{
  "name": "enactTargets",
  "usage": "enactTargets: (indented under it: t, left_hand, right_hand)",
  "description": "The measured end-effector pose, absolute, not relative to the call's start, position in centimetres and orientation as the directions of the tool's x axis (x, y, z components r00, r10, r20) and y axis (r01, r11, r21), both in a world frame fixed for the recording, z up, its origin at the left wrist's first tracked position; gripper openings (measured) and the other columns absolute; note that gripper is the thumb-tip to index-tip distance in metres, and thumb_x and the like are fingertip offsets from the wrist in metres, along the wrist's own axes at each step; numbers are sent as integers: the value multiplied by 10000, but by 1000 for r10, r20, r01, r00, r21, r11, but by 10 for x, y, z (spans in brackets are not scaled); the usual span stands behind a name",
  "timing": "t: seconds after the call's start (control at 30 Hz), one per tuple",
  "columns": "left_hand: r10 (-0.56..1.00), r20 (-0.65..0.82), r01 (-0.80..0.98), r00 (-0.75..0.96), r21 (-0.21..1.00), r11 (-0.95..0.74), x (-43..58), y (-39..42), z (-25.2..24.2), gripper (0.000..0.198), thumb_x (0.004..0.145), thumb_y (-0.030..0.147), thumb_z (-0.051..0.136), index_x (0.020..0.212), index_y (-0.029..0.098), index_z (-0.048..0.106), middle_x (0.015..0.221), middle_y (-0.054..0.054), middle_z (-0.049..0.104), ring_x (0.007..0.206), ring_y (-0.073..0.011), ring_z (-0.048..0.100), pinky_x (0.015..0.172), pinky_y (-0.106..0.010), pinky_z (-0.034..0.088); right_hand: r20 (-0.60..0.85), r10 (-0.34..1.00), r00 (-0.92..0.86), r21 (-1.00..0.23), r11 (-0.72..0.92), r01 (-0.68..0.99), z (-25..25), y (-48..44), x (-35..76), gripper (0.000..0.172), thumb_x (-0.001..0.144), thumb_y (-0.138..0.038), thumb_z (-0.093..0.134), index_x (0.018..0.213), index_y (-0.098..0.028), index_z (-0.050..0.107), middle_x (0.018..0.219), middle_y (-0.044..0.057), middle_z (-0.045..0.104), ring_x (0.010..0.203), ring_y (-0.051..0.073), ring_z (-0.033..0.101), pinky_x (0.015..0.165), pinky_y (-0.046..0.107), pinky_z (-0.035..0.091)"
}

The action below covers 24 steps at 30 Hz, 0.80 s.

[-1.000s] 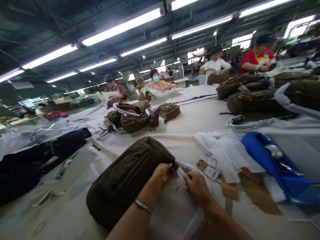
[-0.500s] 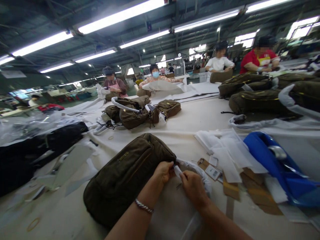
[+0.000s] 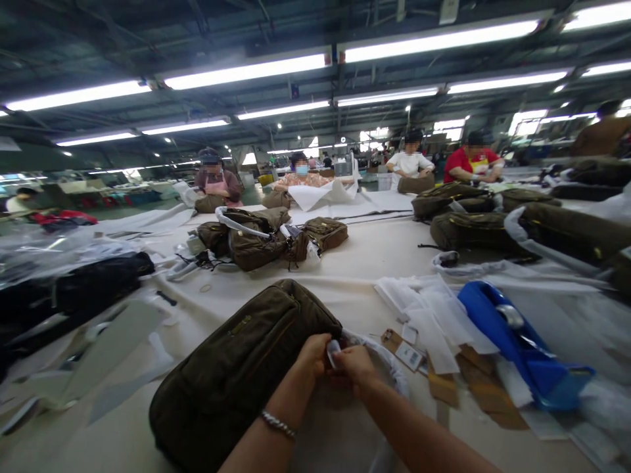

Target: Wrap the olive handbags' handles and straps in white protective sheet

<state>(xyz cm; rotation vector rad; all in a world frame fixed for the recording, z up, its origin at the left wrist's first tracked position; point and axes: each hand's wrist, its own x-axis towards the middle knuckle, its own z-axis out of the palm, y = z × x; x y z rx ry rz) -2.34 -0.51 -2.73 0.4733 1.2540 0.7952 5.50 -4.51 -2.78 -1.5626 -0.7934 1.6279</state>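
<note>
A dark olive-brown fabric bag (image 3: 236, 368) lies slantwise on the white-covered table in front of me. From its right corner runs a strap (image 3: 394, 368) wrapped in thin white material, curving to the right. My left hand (image 3: 314, 355), a braided bracelet on its wrist, pinches the strap's end by that corner; its fingertips are partly hidden. My right hand (image 3: 355, 365) is closed on a small whitish strip (image 3: 334, 351) of wrapping, right beside the left fingers. The two hands nearly touch.
Right of my hands lie a tag with a label (image 3: 408, 355), translucent white sheets (image 3: 428, 312), brown card pieces (image 3: 486, 381) and a blue tape dispenser (image 3: 522, 348). More brown bags (image 3: 261, 240) lie farther back. A black bag (image 3: 73, 295) is at left. Co-workers (image 3: 217, 180) sit across the table.
My right hand has moved in toward the left hand, bringing the whitish strip to the strap's end. The left hand keeps its pinch at the bag's corner. My view has turned slightly.
</note>
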Motion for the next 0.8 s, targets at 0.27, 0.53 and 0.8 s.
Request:
enactTargets:
  t: [0.27, 0.53, 0.8]
  left_hand:
    - [834, -549, -195, -62, 826, 529, -41, -18, -23, 192, 795, 257, 477, 687, 109, 533, 565, -30, 565, 512, -142, 547, 500, -253, 428]
    - [916, -338, 147, -218, 916, 373, -39, -22, -39, 221, 635, 173, 644, 464, 112, 517, 409, 11, 467, 409, -102, 438, 415, -205, 310]
    - [980, -121, 609, -159, 769, 194, -43, -13, -29, 213, 672, 146, 562, 460, 123, 562, 428, 7, 464, 464, -117, 446, 471, -226, 272]
  right_hand:
    - [-563, 825, 40, -815, -547, -191, -41, -42, 44, 147, 770, -166, 442, 629, -172, 483, 531, 16, 584, 532, 143, 614, 514, 239, 509]
    - [-531, 846, 45, -840, -519, -160, -45, -40, 39, 130, 766, -206, 456, 641, -176, 474, 534, 15, 581, 517, 150, 615, 490, 240, 506]
    - [-350, 937, -11, -932, -347, 104, -43, -28, 68, 216, 696, -239, 545, 507, -153, 489, 360, -37, 450, 315, 118, 469, 316, 191, 350]
